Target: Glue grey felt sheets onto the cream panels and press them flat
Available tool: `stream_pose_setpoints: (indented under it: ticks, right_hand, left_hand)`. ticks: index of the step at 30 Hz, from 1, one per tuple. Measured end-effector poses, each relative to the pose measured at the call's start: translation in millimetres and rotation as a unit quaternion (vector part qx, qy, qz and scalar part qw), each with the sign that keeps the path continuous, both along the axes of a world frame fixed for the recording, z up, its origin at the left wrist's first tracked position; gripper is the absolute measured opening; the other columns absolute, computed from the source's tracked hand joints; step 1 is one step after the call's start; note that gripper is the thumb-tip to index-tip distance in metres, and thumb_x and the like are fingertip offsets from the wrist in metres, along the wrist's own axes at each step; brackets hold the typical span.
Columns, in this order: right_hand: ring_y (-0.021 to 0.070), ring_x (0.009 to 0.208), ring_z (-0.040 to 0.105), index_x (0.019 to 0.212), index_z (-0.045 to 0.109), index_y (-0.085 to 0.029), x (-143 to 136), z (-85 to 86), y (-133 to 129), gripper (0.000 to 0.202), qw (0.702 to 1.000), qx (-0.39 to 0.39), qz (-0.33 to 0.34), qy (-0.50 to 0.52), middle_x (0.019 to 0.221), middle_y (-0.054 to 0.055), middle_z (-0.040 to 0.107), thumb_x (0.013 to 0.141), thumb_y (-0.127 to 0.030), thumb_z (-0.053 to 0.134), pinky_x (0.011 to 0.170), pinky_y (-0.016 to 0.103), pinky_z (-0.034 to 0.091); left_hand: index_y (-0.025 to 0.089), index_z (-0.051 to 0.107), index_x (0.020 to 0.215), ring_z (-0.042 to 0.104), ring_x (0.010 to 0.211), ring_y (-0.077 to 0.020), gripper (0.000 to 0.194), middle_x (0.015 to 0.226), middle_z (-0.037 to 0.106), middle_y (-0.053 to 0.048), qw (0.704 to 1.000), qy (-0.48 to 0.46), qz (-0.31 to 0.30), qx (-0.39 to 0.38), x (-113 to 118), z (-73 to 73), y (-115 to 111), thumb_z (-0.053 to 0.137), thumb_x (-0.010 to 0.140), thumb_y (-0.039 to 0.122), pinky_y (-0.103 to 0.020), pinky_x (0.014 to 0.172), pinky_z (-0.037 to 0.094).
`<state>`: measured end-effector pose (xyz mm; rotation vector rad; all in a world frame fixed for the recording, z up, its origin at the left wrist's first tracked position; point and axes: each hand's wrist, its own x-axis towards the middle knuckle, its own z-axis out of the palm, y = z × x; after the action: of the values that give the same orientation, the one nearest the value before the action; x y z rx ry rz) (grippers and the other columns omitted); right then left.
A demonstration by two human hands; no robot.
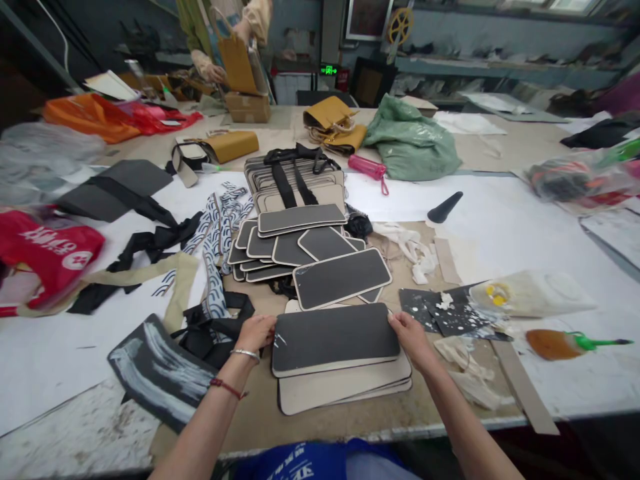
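Note:
A dark rectangular panel with rounded corners lies over several beige panels near the table's front edge. My left hand pinches its left end, and my right hand grips its upper right corner. Just beyond, another dark panel with a beige rim rests at a slant on a spread pile of similar pieces. Farther back, black straps lie across a neat stack of beige-edged panels. The thumbs show on top; the fingertips underneath are hidden.
A smeared black sheet lies at left beside patterned strips. At right are a glue bottle, a splattered dark board and a cardboard strip. Across the table, a person handles a yellow bag.

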<state>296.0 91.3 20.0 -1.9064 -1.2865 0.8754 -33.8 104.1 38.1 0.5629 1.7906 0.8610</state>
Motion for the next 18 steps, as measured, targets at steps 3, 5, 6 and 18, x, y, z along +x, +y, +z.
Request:
stream_pose_setpoints:
  ticks: [3, 5, 6, 18]
  right_hand:
    - [0.0146, 0.055, 0.043, 0.056, 0.047, -0.019, 1.1, -2.8, -2.7, 0.037, 1.000, -0.013, 0.013, -0.003, 0.054, -0.002, 0.046, 0.065, -0.055, 0.046, 0.053, 0.025, 0.032]
    - [0.0146, 0.055, 0.042, 0.057, 0.046, -0.020, 0.9, -0.9, -8.5, 0.038, 0.999, -0.024, 0.023, -0.004, 0.053, -0.002, 0.046, 0.066, -0.056, 0.045, 0.053, 0.025, 0.032]
    - [0.0148, 0.055, 0.043, 0.057, 0.046, -0.020, 0.7, 0.6, -12.1, 0.038, 0.999, -0.028, 0.026, -0.004, 0.054, -0.002, 0.046, 0.067, -0.057, 0.044, 0.053, 0.025, 0.033]
    - [0.0180, 0.056, 0.049, 0.065, 0.051, -0.020, 0.2, -5.2, -30.4, 0.040, 0.994, -0.056, 0.020, -0.089, 0.055, 0.001, 0.053, 0.066, -0.058, 0.041, 0.054, 0.029, 0.036]
  left_hand:
    - [0.016, 0.046, 0.046, 0.046, 0.041, -0.0087, 0.014, 0.042, 0.046, 0.004, 1.000, -0.022, 0.000, -0.007, 0.3, -4.1, -3.5, 0.057, 0.047, 0.025, -0.021, 0.043, 0.040]
    - [0.016, 0.045, 0.046, 0.045, 0.040, -0.0078, 0.017, 0.041, 0.045, 0.004, 1.000, -0.029, 0.000, -0.004, -1.0, -6.5, -9.5, 0.058, 0.047, 0.028, -0.020, 0.042, 0.038]
    - [0.016, 0.045, 0.046, 0.044, 0.040, -0.0075, 0.019, 0.042, 0.045, 0.005, 0.999, -0.032, 0.000, -0.002, -1.9, -7.2, -12.9, 0.058, 0.046, 0.029, -0.019, 0.042, 0.037]
    - [0.015, 0.048, 0.051, 0.039, 0.041, -0.0060, 0.027, 0.043, 0.042, 0.006, 0.998, -0.047, -0.015, 0.047, -3.2, -16.4, -23.6, 0.061, 0.051, 0.039, -0.018, 0.042, 0.030]
